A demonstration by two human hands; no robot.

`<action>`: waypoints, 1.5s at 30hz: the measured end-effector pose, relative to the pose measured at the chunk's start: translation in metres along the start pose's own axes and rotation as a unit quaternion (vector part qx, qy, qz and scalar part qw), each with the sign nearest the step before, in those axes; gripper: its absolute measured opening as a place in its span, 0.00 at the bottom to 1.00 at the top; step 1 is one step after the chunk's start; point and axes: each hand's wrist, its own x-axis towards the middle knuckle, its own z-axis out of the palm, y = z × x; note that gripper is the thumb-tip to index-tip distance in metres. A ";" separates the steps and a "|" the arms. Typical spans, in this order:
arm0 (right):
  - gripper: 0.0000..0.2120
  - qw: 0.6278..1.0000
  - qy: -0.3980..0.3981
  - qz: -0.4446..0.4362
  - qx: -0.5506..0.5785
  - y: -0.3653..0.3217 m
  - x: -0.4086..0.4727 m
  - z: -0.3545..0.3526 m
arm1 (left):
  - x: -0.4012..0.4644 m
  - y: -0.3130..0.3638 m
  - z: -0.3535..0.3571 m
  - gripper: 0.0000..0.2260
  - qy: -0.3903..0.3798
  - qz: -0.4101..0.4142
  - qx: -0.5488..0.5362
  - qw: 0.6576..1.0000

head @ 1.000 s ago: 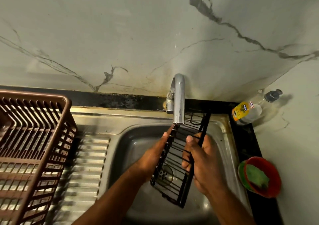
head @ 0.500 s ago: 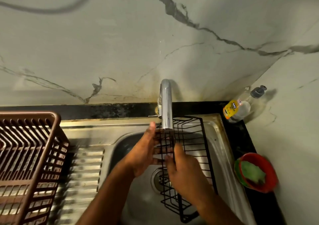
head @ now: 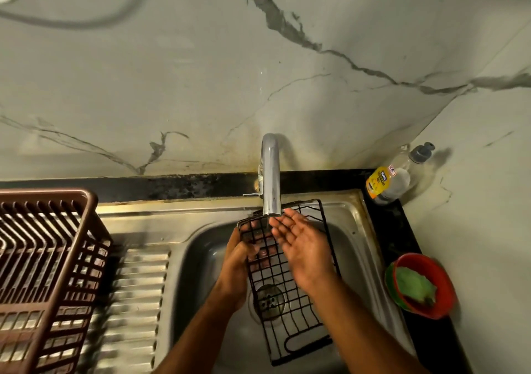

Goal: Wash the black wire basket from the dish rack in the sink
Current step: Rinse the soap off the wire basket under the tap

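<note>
Your left hand point(head: 235, 261) reaches in from the near edge with the forearm angled up and to the right; its grip is curled round the left rim of the black wire basket point(head: 287, 296), fingers showing through the mesh. Your right hand point(head: 301, 244) lies flat over the basket's far half, palm up, fingers straight and slightly spread, its grip wide and holding nothing, the fingertips just under the spout of the tap point(head: 270, 178).

The basket is held over the bowl of the sink point(head: 198, 258), its far end up at the tap and its near end low over the bowl. It is a thin black grid of square cells with a rounded wire loop at the near end. The round slotted drain point(head: 268, 302) shows through it.

The sink is dull brushed steel with a ribbed drainboard on the left, where a brown plastic slatted dish rack point(head: 43, 258) stands. The tap is a polished chrome curve.
</note>
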 end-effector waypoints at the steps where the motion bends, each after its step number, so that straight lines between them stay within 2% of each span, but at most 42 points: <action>1: 0.17 0.997 0.005 0.035 0.075 0.007 0.006 0.005 | -0.001 0.000 0.003 0.28 0.011 -0.004 -0.018 1.000; 2: 0.18 0.991 -0.006 0.073 0.114 0.015 0.009 0.009 | -0.003 0.002 0.007 0.24 0.035 -0.012 -0.040 0.999; 4: 0.19 0.986 -0.046 0.135 0.085 0.032 0.007 0.015 | -0.003 0.004 0.011 0.12 0.078 -0.041 -0.089 0.992; 8: 0.18 0.976 -0.063 0.185 -0.097 0.038 0.001 0.009 | 0.000 -0.001 -0.004 0.18 0.105 -0.068 -0.121 0.985; 10: 0.17 0.979 -0.032 0.153 -0.131 0.031 0.004 0.004 | 0.000 0.000 -0.009 0.18 0.110 -0.054 -0.105 0.987; 12: 0.16 0.993 0.032 0.080 -0.076 0.024 0.011 0.001 | 0.002 0.001 -0.007 0.20 0.100 -0.035 -0.078 0.991; 14: 0.16 0.995 0.087 0.051 0.025 0.023 0.013 0.004 | 0.002 0.004 0.000 0.23 0.103 -0.026 -0.073 0.992; 16: 0.17 0.992 0.076 0.099 0.035 0.033 0.006 0.008 | 0.003 0.006 0.002 0.22 0.119 -0.021 -0.085 0.989; 19: 0.16 0.973 0.015 0.203 -0.108 0.046 -0.015 0.006 | 0.004 0.003 -0.004 0.22 0.135 -0.022 -0.091 0.986; 21: 0.15 0.973 0.059 0.157 -0.156 0.042 -0.015 0.000 | 0.003 -0.004 -0.009 0.23 0.129 -0.021 -0.089 0.987; 23: 0.15 0.981 0.153 0.038 -0.114 0.037 -0.011 -0.003 | -0.001 -0.007 -0.008 0.25 0.124 -0.019 -0.094 0.988; 24: 0.16 0.981 0.184 0.006 -0.068 0.036 -0.010 -0.005 | -0.002 -0.006 -0.006 0.25 0.125 -0.015 -0.097 0.987; 25: 0.15 0.981 0.188 0.015 -0.044 0.037 -0.010 -0.005 | -0.002 -0.005 -0.004 0.26 0.127 -0.010 -0.101 0.987; 27: 0.14 0.977 0.149 0.119 -0.098 0.046 -0.021 -0.006 | -0.002 -0.001 -0.005 0.29 0.134 0.010 -0.105 0.985; 29: 0.15 0.950 0.087 0.217 -0.207 0.052 -0.036 -0.007 | 0.000 0.001 -0.008 0.27 0.135 0.017 -0.117 0.984; 31: 0.16 0.932 0.094 0.210 -0.280 0.049 -0.039 -0.006 | 0.000 -0.001 -0.011 0.25 0.129 0.014 -0.124 0.984; 33: 0.16 0.935 0.125 0.122 -0.308 0.045 -0.032 -0.002 | -0.001 0.000 -0.013 0.25 0.128 0.024 -0.123 0.984; 36: 0.13 0.961 0.133 0.046 -0.236 0.036 -0.013 0.008 | 0.004 0.006 -0.022 0.24 0.136 0.047 -0.121 0.982; 39: 0.14 0.983 0.043 0.091 -0.150 0.027 0.005 0.026 | 0.010 0.013 -0.034 0.22 0.154 0.049 -0.135 0.978; 42: 0.17 0.984 -0.060 0.124 -0.114 0.020 0.025 0.052 | 0.010 0.017 -0.038 0.22 0.143 0.060 -0.117 0.981; 45: 0.17 0.983 -0.106 0.127 -0.080 0.017 0.043 0.074 | 0.009 0.021 -0.038 0.26 0.109 0.060 -0.089 0.988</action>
